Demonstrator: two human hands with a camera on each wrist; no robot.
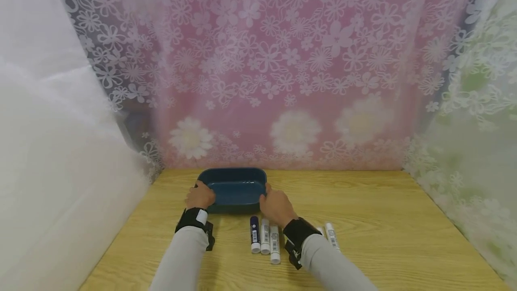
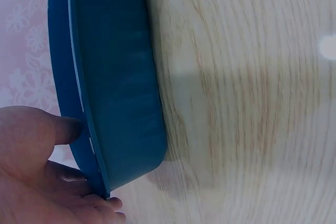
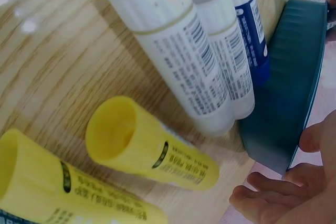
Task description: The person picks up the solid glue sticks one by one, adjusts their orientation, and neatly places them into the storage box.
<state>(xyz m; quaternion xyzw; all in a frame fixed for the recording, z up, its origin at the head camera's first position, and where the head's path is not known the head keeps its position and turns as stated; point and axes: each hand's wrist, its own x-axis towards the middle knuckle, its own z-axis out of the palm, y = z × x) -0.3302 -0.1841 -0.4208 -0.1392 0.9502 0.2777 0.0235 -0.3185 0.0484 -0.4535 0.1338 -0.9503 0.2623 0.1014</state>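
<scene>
A dark blue-green rectangular dish [image 1: 236,192] with rounded corners sits near the back of the wooden table. My left hand [image 1: 200,196] grips its left end, the thumb [image 2: 68,129] over the rim and the other fingers below it on the outside. At the opposite end, my right hand [image 1: 278,205] pinches the rim between thumb and fingers. In front of the dish lie three glue sticks side by side: a dark blue one [image 1: 255,235] and two white ones, the nearer white glue stick [image 1: 274,245] being beside my right wrist.
More tubes lie right of my right wrist, including a white tube [image 1: 332,235]. The right wrist view shows yellow glue sticks [image 3: 152,145] near that wrist. A pink flowered curtain [image 1: 282,80] hangs behind the table [image 1: 383,237], with pale sheets at both sides.
</scene>
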